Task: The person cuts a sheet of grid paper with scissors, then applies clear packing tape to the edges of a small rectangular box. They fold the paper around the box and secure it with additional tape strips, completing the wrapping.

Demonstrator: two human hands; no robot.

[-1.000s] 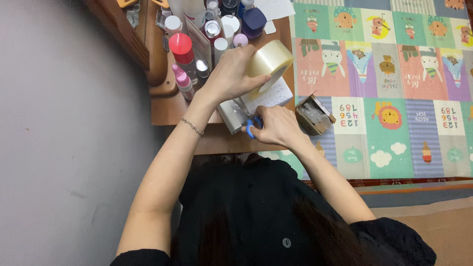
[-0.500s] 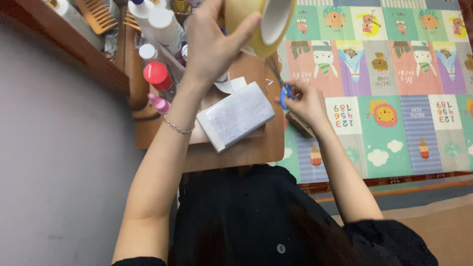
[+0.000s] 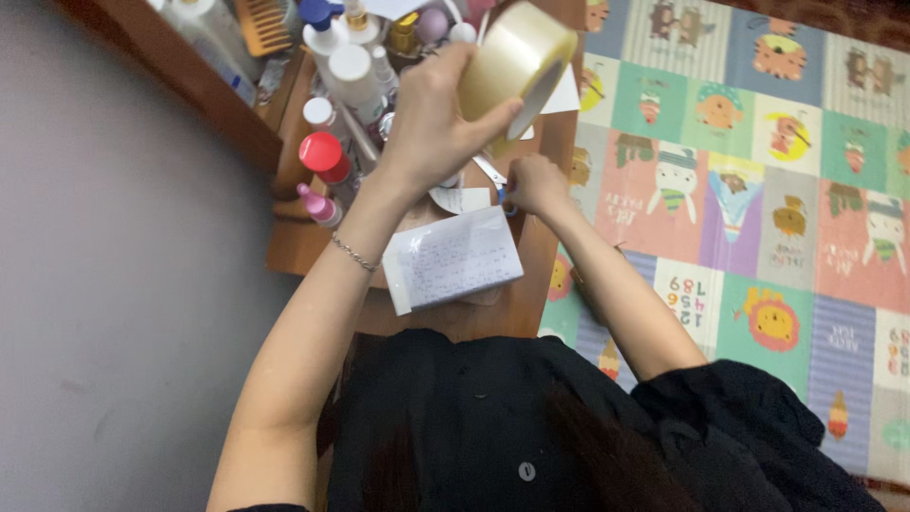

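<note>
- Left hand point(image 3: 431, 128): fingers closed around clear tape roll point(image 3: 515, 66), raised at upper centre of frame.
- Right hand point(image 3: 536, 183): fingers closed on blue-handled scissors point(image 3: 493, 175), just below the roll.
- White packet point(image 3: 453, 259): flat on tabletop point(image 3: 313, 242), centre frame.

My left hand point(image 3: 431, 123) holds the tape roll point(image 3: 517, 62) above the table point(image 3: 526, 303). My right hand point(image 3: 536, 183) grips scissors point(image 3: 493, 175) just right of it. The parcel point(image 3: 453, 259) lies on the table nearer me; bottles point(image 3: 332, 104) stand left.

Right hand point(image 3: 534, 183) with the scissors point(image 3: 493, 175) now back beside the tape roll point(image 3: 517, 62) (over the table), no longer out right.
</note>
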